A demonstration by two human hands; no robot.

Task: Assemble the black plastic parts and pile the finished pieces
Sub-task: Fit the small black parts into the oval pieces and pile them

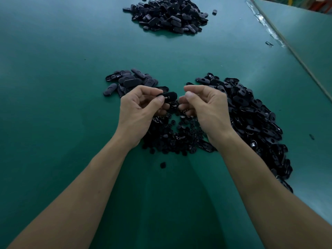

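**Between my hands: one black oval piece, part-way through assembly**

Just above the green table (53,78), at the centre of the view, a black oval plastic piece (168,95) is pinched between the thumb and fingertips of my left hand (140,106). Its free end points toward my right hand (206,105), and a pale slot shows on its upper face. My right hand is just beside it, fingers curled in and thumb pressed against the forefinger. I cannot tell whether a small part is nipped there, because the fingers hide it.

Directly below both hands lies a scatter of small black round parts (177,139). To the left, near my left knuckles, is a low pile of matt oval covers (129,80). To the right, a much larger heap of glossy open shells (255,115) runs down toward me. Far across the table sits a separate mound of similar ovals (168,13), likely the finished pile.

To do this step well, I judge the left pinch should grip one end only, leaving the slot uncovered. The right hand should come square to the slot, not at an angle, and press until the part seats flush. These pieces look small and smooth, so a loose pinch could let one spring into the wrong heap.
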